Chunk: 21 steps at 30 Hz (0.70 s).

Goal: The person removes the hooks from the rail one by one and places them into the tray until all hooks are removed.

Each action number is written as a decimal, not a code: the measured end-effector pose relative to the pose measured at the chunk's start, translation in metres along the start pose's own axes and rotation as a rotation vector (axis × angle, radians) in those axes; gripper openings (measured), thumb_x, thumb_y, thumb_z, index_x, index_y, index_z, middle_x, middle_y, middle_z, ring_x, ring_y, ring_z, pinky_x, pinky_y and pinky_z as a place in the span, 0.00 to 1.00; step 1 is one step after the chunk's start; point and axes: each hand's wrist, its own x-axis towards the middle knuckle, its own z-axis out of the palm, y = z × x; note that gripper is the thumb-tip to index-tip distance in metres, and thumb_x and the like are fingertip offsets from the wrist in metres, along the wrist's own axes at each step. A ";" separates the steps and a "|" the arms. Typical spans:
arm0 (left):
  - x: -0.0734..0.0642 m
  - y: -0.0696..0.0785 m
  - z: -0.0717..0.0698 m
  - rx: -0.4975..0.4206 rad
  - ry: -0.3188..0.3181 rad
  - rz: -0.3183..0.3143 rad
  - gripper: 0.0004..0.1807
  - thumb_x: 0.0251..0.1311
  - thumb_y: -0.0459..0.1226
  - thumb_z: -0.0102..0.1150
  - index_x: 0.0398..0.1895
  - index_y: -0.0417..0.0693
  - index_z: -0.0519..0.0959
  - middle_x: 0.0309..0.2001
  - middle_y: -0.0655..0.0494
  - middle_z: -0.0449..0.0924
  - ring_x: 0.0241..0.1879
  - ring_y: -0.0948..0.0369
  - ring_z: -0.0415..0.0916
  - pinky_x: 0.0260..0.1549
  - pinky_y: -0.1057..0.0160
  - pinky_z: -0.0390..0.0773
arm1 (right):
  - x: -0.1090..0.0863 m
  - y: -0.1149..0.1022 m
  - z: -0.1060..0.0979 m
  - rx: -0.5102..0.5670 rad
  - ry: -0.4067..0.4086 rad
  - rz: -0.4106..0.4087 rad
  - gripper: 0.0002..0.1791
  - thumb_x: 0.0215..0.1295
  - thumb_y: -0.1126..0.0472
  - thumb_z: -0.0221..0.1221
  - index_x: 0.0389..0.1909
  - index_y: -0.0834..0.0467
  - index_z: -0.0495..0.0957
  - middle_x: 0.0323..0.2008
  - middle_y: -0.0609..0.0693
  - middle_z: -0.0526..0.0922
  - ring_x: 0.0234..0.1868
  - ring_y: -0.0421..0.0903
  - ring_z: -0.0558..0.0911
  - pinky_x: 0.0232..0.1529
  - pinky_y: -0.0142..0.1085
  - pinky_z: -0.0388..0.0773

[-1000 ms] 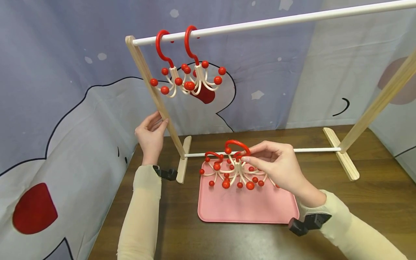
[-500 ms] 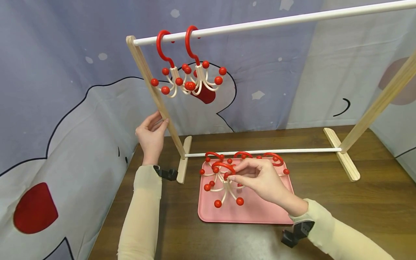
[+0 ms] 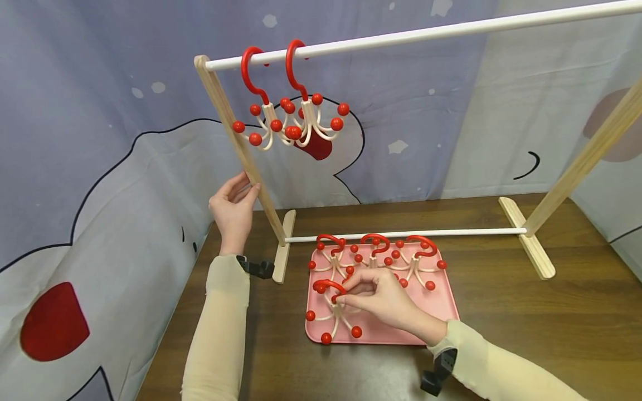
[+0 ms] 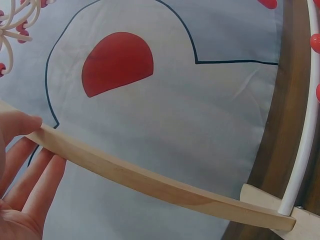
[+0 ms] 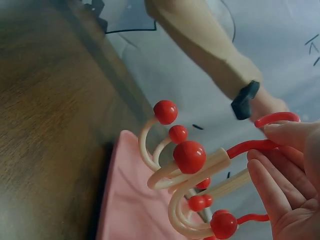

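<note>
My left hand (image 3: 233, 209) pinches the left wooden post (image 4: 150, 175) of a rack between thumb and fingers. Over the front left of a pink tray (image 3: 436, 295), my right hand (image 3: 381, 298) grips a small hanger (image 3: 336, 308) by its red hook. This hanger has curved cream arms tipped with red balls (image 5: 190, 157); fingers hide part of its hook. Three similar hangers stand along the tray's back: left (image 3: 335, 260), middle (image 3: 373, 260) and right (image 3: 415, 264). Two more hangers hang side by side near the rack's left end.
The rack's white top rail (image 3: 401, 38) runs across above the tray, and its lower white bar (image 3: 476, 231) passes just behind it. A right wooden post (image 3: 577, 172) stands on a foot (image 3: 526, 236). Behind the brown table (image 3: 501, 312) hangs a patterned curtain (image 3: 391, 122).
My right hand has carried the hanger from the tray's back middle leftward and toward me, down to the front left corner. The left hand stays on the post.
</note>
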 end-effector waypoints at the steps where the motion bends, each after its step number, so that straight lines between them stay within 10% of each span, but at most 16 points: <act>1: 0.000 0.000 0.000 0.000 0.000 -0.002 0.19 0.56 0.28 0.74 0.52 0.38 0.86 0.48 0.44 0.87 0.43 0.56 0.87 0.47 0.63 0.86 | 0.001 0.003 0.001 -0.001 0.000 0.010 0.06 0.59 0.70 0.72 0.35 0.64 0.85 0.36 0.54 0.89 0.37 0.51 0.89 0.37 0.42 0.89; 21: -0.010 0.035 0.004 0.039 -0.013 0.003 0.18 0.58 0.22 0.69 0.53 0.28 0.83 0.49 0.36 0.84 0.46 0.44 0.85 0.47 0.64 0.86 | 0.013 0.023 0.001 0.030 0.019 0.052 0.08 0.62 0.73 0.68 0.38 0.73 0.81 0.34 0.63 0.88 0.39 0.71 0.85 0.41 0.58 0.85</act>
